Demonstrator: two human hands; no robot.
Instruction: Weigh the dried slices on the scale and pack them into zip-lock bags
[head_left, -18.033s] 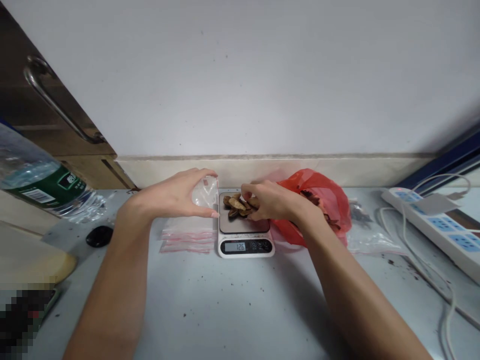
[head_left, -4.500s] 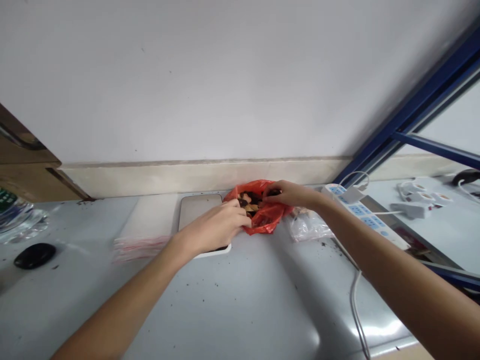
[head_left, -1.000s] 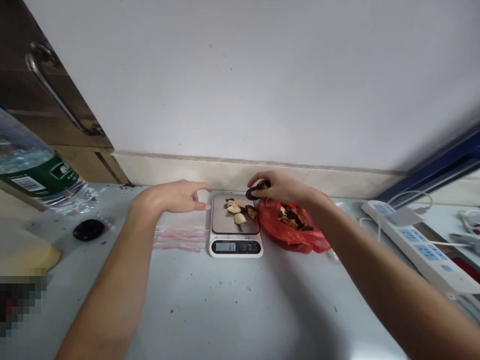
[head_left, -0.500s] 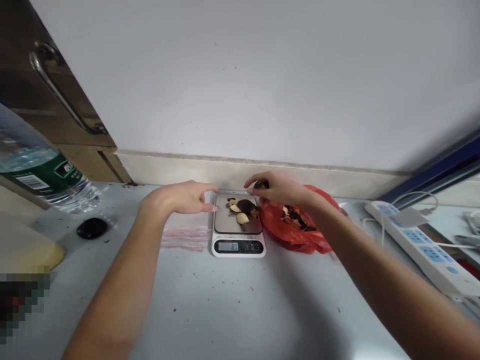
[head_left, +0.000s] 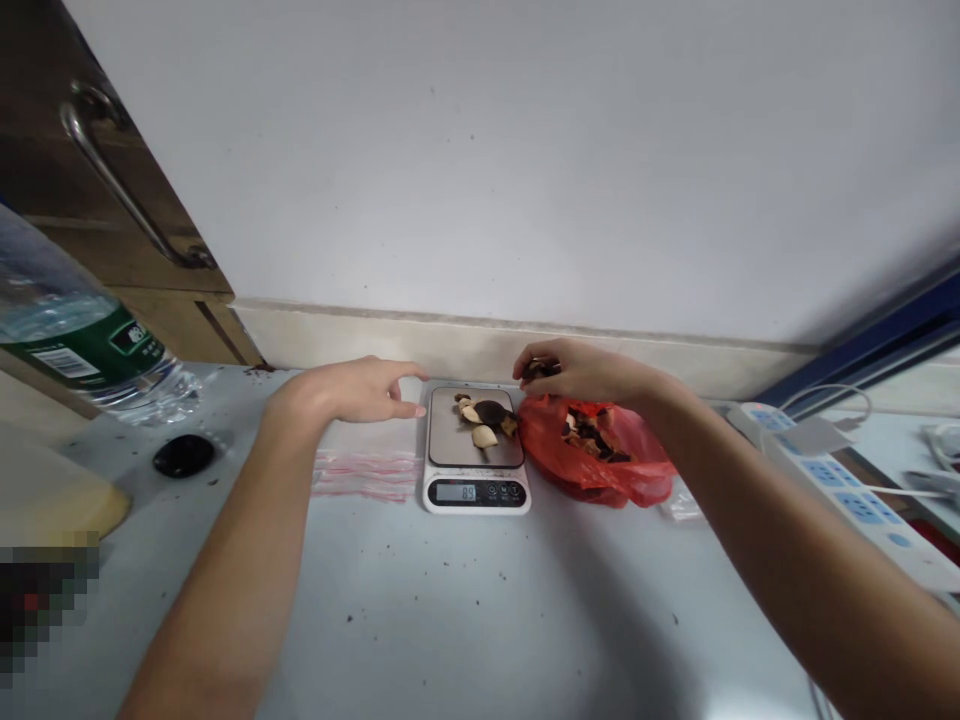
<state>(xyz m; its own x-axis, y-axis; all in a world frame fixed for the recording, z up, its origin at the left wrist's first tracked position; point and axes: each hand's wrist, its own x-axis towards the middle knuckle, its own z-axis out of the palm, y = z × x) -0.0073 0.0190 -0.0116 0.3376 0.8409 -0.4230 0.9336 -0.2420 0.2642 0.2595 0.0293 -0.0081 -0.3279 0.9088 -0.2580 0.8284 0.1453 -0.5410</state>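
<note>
A white kitchen scale (head_left: 478, 497) with a metal plate stands in the middle, its display reading 8.9. On the plate lie several dried pieces (head_left: 491, 413), dark brown and cream, perhaps mushroom or herb slices. My left hand (head_left: 367, 390) is open beside the scale's left edge, thumb and fingers apart, holding nothing. My right hand (head_left: 581, 372) curls around dark dried pieces (head_left: 538, 370) above the back of a red plastic bag (head_left: 559, 470). More dried pieces (head_left: 596, 437) lie inside the bag's open mouth. How many pieces the right hand holds is hidden.
Clear zip bags (head_left: 367, 475) with red seals lie left of the scale. A water bottle (head_left: 90, 340) and a black oval object (head_left: 184, 456) are farther left. At the right is a white power strip (head_left: 862, 505) with cables. A wall (head_left: 480, 200) rises behind.
My right hand has moved right, away from the scale plate to over the red bag, still with dark pieces in it. My left hand has shifted slightly left. The reading stays 8.9.
</note>
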